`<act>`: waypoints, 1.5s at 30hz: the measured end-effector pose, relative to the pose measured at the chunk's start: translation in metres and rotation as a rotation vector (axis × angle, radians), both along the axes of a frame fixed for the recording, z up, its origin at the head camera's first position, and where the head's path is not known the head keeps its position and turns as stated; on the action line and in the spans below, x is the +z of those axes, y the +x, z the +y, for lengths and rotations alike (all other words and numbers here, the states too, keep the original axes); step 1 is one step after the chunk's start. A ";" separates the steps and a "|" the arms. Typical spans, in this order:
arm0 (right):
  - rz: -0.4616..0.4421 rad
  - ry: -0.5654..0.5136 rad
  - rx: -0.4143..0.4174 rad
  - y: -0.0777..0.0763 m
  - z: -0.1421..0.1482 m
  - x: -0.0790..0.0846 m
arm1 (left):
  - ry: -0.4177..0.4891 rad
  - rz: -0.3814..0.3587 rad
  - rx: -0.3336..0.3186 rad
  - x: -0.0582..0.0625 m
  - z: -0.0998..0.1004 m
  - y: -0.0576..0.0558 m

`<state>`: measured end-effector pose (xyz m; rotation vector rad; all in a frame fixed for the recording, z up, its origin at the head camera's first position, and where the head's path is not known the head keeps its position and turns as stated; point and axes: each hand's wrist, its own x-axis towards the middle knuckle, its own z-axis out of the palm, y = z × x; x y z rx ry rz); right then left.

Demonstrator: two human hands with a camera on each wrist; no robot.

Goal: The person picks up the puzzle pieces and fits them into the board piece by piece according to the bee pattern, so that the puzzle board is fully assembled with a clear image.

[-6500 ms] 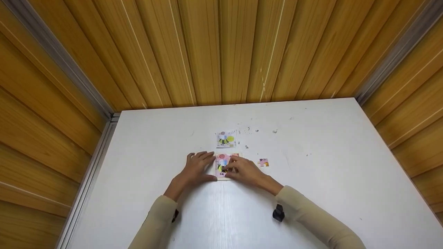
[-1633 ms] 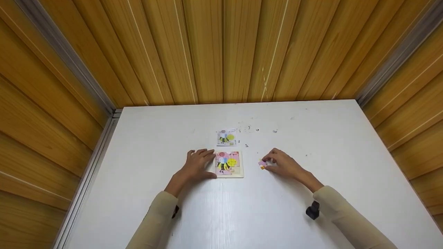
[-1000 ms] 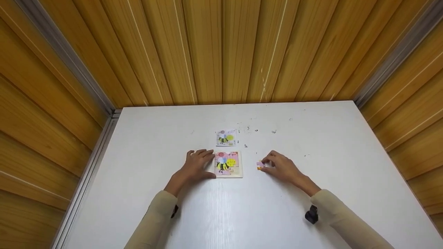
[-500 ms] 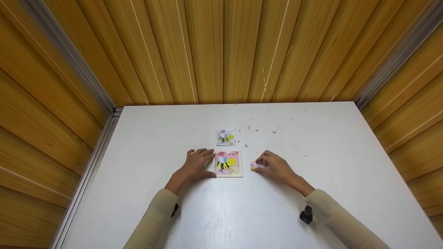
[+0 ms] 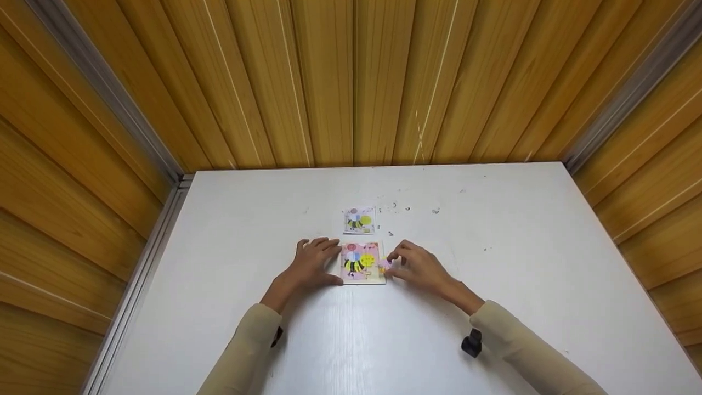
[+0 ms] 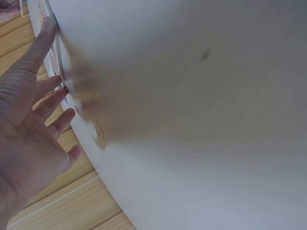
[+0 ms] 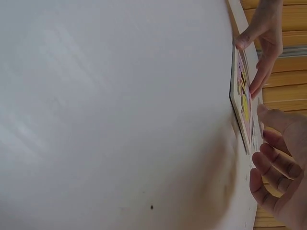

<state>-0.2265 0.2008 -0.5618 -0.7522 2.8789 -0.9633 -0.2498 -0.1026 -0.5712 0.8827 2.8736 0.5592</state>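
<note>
A small square jigsaw puzzle board [image 5: 358, 271] with a bee picture lies flat on the table, with a bare wooden gap at its lower right. My left hand [image 5: 312, 263] rests at the board's left side, fingers spread and fairly straight. Its thumb touches the lower left corner and a fingertip the upper left; the left wrist view shows the thumb along the edge. Between thumb and forefinger, my right hand [image 5: 422, 269] pinches a pink and orange jigsaw piece [image 5: 384, 265] over the board's right edge. In the right wrist view the right hand's [image 7: 288, 163] own fingers hide the piece.
A printed bee picture card [image 5: 359, 220] lies just beyond the board. Dark specks and scuffs mark the white table [image 5: 493, 247] to the card's right. Wood-pattern panels [image 5: 351, 82] stand behind the table's far edge and at both sides.
My right hand left the board, took the loose jigsaw piece from the table at the right, turned it and carried it left to the board's right edge. My left hand stayed at the board.
</note>
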 end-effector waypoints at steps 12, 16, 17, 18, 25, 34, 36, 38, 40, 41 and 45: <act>-0.017 -0.006 0.006 0.003 -0.017 -0.012 | 0.003 0.010 -0.008 0.000 0.002 0.000; -0.036 0.000 -0.002 0.003 -0.021 -0.016 | 0.006 0.004 -0.002 0.000 0.001 0.000; -0.040 -0.001 -0.008 0.003 -0.021 -0.017 | 0.006 0.004 -0.002 -0.001 0.000 0.000; -0.042 -0.002 -0.013 0.003 -0.021 -0.018 | 0.003 0.002 -0.002 -0.001 0.000 0.000; -0.050 -0.012 -0.025 0.000 -0.023 -0.018 | 0.000 -0.004 -0.001 0.000 0.000 0.000; -0.060 -0.012 -0.027 -0.004 -0.025 -0.016 | -0.003 -0.003 0.002 -0.001 0.000 0.000; -0.074 -0.008 -0.032 -0.005 -0.026 -0.017 | -0.009 -0.004 0.005 -0.001 0.001 0.000; -0.084 -0.010 -0.038 -0.006 -0.026 -0.017 | -0.011 -0.002 0.007 -0.001 0.000 0.000; -0.094 -0.016 -0.050 -0.006 -0.028 -0.017 | -0.017 0.001 0.009 -0.001 0.000 0.000; -0.098 -0.021 -0.057 -0.007 -0.028 -0.017 | -0.018 0.003 0.010 -0.001 0.000 0.000; -0.127 -0.036 -0.079 -0.009 -0.030 -0.016 | -0.028 0.020 0.007 -0.002 0.000 0.000</act>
